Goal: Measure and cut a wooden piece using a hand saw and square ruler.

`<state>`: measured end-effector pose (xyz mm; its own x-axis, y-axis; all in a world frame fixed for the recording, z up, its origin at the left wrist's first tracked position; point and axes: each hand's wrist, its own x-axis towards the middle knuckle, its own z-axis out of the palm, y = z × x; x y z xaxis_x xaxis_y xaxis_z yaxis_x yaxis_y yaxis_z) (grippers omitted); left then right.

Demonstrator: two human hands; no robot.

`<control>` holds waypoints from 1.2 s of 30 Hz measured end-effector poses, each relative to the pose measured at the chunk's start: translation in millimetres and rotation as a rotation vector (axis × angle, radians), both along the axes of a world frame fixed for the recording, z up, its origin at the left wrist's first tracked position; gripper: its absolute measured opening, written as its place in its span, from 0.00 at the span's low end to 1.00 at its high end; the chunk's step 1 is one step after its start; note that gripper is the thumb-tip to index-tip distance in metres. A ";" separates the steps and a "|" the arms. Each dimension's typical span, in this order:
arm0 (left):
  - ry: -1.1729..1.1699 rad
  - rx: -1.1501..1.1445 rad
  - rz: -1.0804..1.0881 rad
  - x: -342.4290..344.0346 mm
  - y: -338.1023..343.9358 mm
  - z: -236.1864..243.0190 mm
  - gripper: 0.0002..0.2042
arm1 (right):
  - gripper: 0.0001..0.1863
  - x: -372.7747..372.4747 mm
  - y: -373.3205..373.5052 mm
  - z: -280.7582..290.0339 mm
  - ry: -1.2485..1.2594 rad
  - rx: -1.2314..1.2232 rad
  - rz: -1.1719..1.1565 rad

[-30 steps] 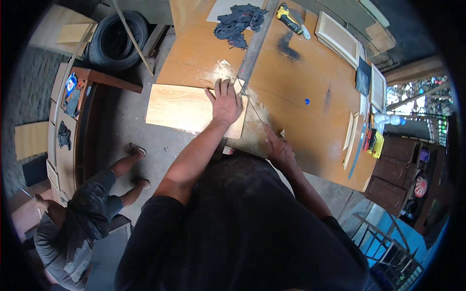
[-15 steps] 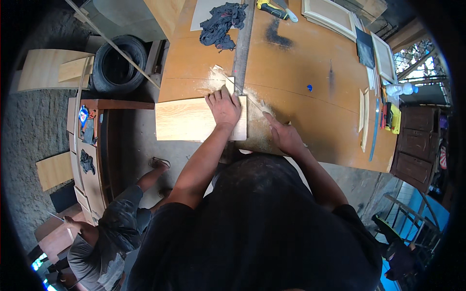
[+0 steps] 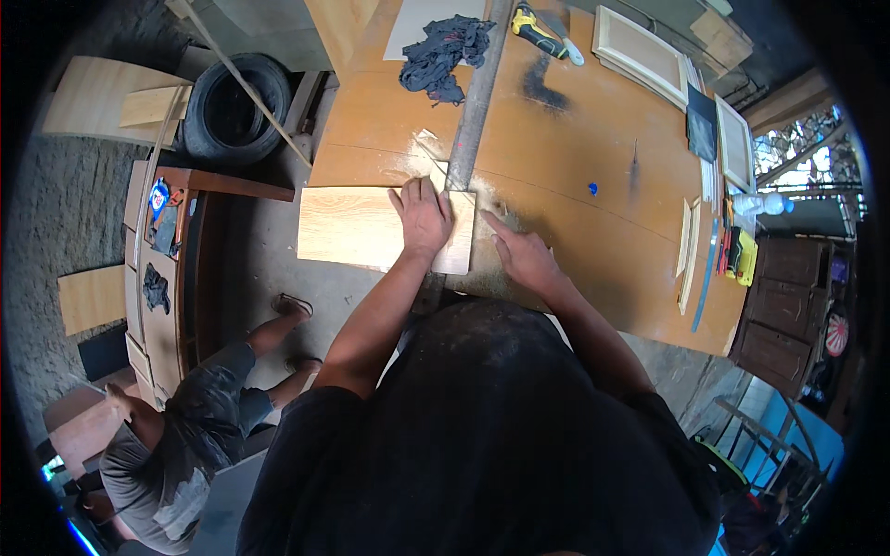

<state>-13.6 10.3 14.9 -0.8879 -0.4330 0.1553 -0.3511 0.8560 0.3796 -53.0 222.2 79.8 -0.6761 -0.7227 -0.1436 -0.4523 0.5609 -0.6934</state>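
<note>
My left hand [image 3: 423, 219] presses palm down, fingers spread, on a pale wood-grain board [image 3: 343, 222] near the worktable's front edge. My right hand [image 3: 525, 255] is just right of the board, closed round a thin saw-like tool [image 3: 482, 206], index finger stretched along it. The tool slants up-left across a small wood piece [image 3: 438, 169] under the fingertips of my left hand, beside a dark metal bar [image 3: 476, 111]; its far part is small and hard to make out. Pale sawdust [image 3: 413, 159] lies around it.
The worktable [image 3: 575, 167] holds a black cloth [image 3: 440, 56], a yellow-black tool [image 3: 538, 32], frames [image 3: 640, 51], a bottle [image 3: 760, 204] and strips. A co-worker [image 3: 176, 445] is at lower left, beside a wooden cabinet [image 3: 158, 324]. A tyre [image 3: 232, 116] stands upper left.
My right hand has moved forward and leftward along the line of the tool, closer to the board's right edge. My left hand stays pressed on the board. The view has shifted slightly.
</note>
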 end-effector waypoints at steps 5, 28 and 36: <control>0.057 -0.001 0.047 9.7 -7.5 -4.2 0.23 | 0.28 6.8 -13.0 -5.6 -0.029 -0.044 0.052; -0.002 0.048 0.091 4.5 -5.0 5.8 0.21 | 0.25 31.8 3.8 -6.6 0.061 0.070 -0.003; 0.052 0.026 0.090 2.4 -5.1 -2.6 0.21 | 0.30 0.3 -47.3 -9.8 0.012 0.250 0.005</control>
